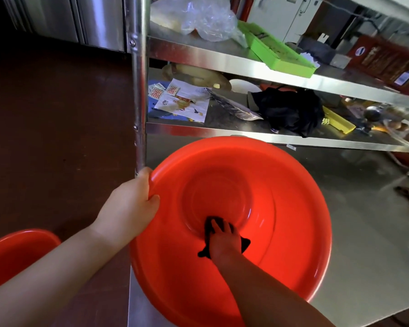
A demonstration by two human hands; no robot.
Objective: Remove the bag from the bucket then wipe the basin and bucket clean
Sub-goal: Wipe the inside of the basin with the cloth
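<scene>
Red basin (293,232) on steel table (364,244), left fingers (151,201) gripping rim, right fingers (222,230) pressing cloth (208,228)

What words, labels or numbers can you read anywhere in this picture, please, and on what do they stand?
None can be read.
Dark red box, upper shelf: white label and round emblem, print blurred.
Printed paper sheets, lower shelf: red patterns and pictures, text too small.
Red basin: no markings.
</scene>
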